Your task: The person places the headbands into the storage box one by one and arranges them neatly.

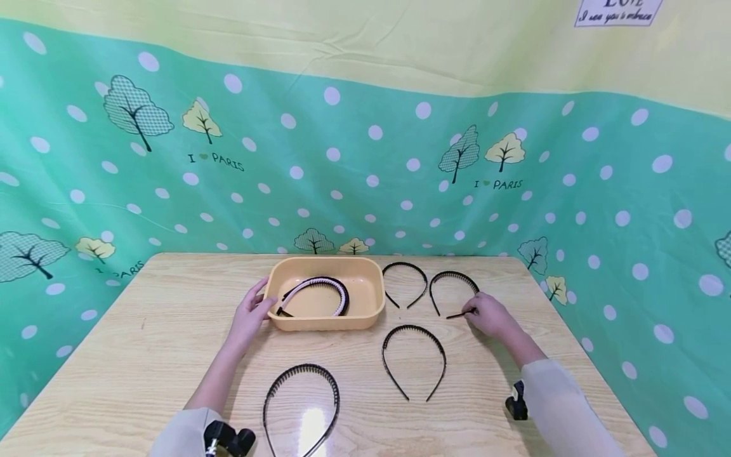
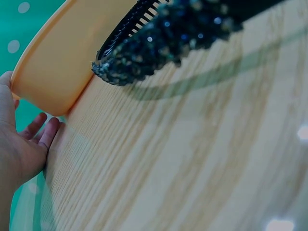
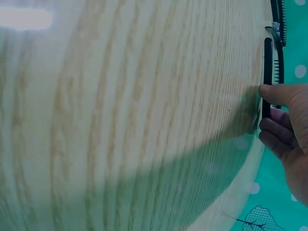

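Observation:
My left hand (image 1: 251,309) grips the left end of an orange plastic basin (image 1: 325,324), its thumb over the rim. Inside the basin lie a pink headband (image 1: 342,293) and a dark one, overlapping. My right hand (image 1: 491,314) pinches the right side of a black toothed headband (image 1: 454,274) at the back right of the table. In the right wrist view, thumb and fingers hold its black band (image 3: 267,72). Left of it lies another black headband (image 1: 404,264), beside the basin.
Two more black headbands lie nearer the front, one at centre right (image 1: 412,327) and one at the front (image 1: 308,366). In the left wrist view, the front headband (image 2: 159,45) shows sparkling dark beads. A green dotted cloth (image 1: 354,158) hangs behind the wooden table (image 1: 171,304).

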`<state>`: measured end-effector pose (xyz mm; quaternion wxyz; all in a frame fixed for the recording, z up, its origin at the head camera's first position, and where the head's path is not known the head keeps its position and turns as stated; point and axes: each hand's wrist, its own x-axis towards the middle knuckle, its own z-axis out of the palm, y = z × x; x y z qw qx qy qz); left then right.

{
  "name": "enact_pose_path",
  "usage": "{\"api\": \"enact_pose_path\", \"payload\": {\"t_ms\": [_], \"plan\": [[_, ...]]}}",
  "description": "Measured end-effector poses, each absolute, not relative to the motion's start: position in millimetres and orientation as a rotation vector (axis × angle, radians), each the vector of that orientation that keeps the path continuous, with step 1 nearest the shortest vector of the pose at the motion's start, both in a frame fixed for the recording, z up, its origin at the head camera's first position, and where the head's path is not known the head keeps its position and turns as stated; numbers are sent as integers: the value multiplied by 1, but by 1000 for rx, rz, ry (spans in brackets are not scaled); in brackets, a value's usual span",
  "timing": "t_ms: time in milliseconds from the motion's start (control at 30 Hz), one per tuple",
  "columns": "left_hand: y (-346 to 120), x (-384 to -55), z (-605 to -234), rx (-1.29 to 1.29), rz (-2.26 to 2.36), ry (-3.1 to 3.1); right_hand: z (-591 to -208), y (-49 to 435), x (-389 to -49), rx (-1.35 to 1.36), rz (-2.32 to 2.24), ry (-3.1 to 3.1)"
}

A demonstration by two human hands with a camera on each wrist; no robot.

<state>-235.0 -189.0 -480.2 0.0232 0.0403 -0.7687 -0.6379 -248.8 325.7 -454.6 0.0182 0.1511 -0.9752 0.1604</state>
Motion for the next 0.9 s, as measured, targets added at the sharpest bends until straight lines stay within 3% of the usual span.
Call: {"api": "enact_pose_path", "payload": {"t_ms": [900], "plan": [[-189,-234,-480,123,-1968,-2387,-436,313,-243,492,435,-2932]]}}
